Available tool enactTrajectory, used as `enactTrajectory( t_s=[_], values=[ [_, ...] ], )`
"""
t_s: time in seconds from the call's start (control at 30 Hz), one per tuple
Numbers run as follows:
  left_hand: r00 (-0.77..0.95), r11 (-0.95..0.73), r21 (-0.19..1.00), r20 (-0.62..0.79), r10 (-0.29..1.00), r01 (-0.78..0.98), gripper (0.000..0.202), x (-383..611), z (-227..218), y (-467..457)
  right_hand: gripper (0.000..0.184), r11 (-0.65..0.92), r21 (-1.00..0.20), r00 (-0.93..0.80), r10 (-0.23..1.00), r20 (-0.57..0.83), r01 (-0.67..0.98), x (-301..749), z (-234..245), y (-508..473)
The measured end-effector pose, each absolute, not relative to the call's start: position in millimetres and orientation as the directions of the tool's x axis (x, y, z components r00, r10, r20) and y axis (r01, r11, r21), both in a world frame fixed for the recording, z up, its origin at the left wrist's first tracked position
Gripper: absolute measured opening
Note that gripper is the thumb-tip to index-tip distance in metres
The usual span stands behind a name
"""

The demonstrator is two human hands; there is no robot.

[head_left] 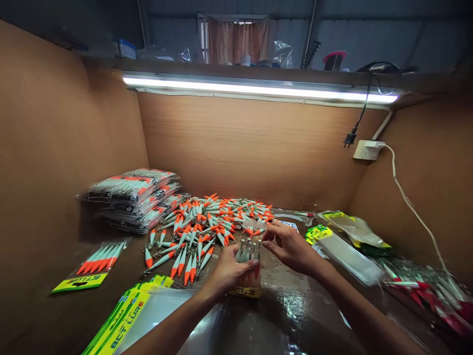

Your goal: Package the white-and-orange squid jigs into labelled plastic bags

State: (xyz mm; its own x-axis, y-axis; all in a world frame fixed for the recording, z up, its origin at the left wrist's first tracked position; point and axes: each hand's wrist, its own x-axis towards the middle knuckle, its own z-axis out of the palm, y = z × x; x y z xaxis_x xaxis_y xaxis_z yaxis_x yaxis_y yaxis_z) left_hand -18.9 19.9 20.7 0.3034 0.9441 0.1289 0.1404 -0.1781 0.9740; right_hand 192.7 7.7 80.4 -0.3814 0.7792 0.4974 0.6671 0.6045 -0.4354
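My left hand is closed round a clear plastic bag of fishing lures, pale bodies with orange ends. The bag's yellow BCT LURE header points down toward me. Beside the bag's upper end is my right hand, its fingers bent together near the lures' tips. A piece of clear film seems to be at its fingertips, but I cannot make out the grip. Behind both hands spreads a heap of loose white and orange lures.
Stacked packed lures stand at the back left, with one filled packet in front. Header bags lie front left, more empty bags at right. Red and white lures pile far right. A white cable hangs from the outlet.
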Motion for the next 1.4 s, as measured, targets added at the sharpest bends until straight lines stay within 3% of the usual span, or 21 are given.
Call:
enactTrajectory(
  t_s=[0.2,0.37,0.43,0.5,0.7,0.9,1.0,1.23,1.4],
  values=[
    [0.297,-0.144,0.967,0.077,0.952,0.209,0.039,-18.5,10.9,30.1,0.005,0.608,-0.404,-0.400,0.775,0.489,0.683,194.6,85.5,9.5],
    [0.251,-0.101,0.970,0.043,0.967,0.221,0.048,-20.8,1.9,39.7,0.004,0.669,-0.321,-0.524,0.733,0.434,0.671,195.0,85.7,10.7],
    [0.252,-0.111,0.969,0.054,0.966,0.220,0.047,-21.3,0.7,41.0,0.003,0.645,-0.298,-0.485,0.742,0.463,0.704,193.4,86.0,9.9],
    [0.272,-0.131,0.967,0.068,0.960,0.219,0.046,-20.8,2.0,40.1,0.014,0.618,-0.294,-0.435,0.750,0.499,0.729,192.4,87.5,8.4],
    [0.317,-0.179,0.966,0.114,0.941,0.186,0.049,-17.3,9.1,34.8,0.026,0.638,-0.362,-0.512,0.766,0.390,0.679,199.1,93.1,7.9],
    [0.322,-0.186,0.964,0.118,0.939,0.190,0.047,-15.9,5.9,35.3,0.013,0.625,-0.462,-0.530,0.780,0.333,0.629,206.7,90.4,13.0],
    [0.303,-0.184,0.954,0.108,0.947,0.235,0.046,-16.1,7.5,33.4,0.015,0.619,-0.477,-0.532,0.784,0.321,0.624,209.0,87.3,15.6],
    [0.336,-0.223,0.953,0.145,0.931,0.207,0.039,-15.3,9.9,33.0,0.018,0.667,-0.373,-0.549,0.744,0.381,0.645,206.3,81.3,19.4],
    [0.360,-0.161,0.951,0.058,0.931,0.263,0.037,-17.1,9.5,33.0,0.016,0.720,-0.235,-0.599,0.681,0.421,0.653,202.7,85.2,13.9]
  ],
)
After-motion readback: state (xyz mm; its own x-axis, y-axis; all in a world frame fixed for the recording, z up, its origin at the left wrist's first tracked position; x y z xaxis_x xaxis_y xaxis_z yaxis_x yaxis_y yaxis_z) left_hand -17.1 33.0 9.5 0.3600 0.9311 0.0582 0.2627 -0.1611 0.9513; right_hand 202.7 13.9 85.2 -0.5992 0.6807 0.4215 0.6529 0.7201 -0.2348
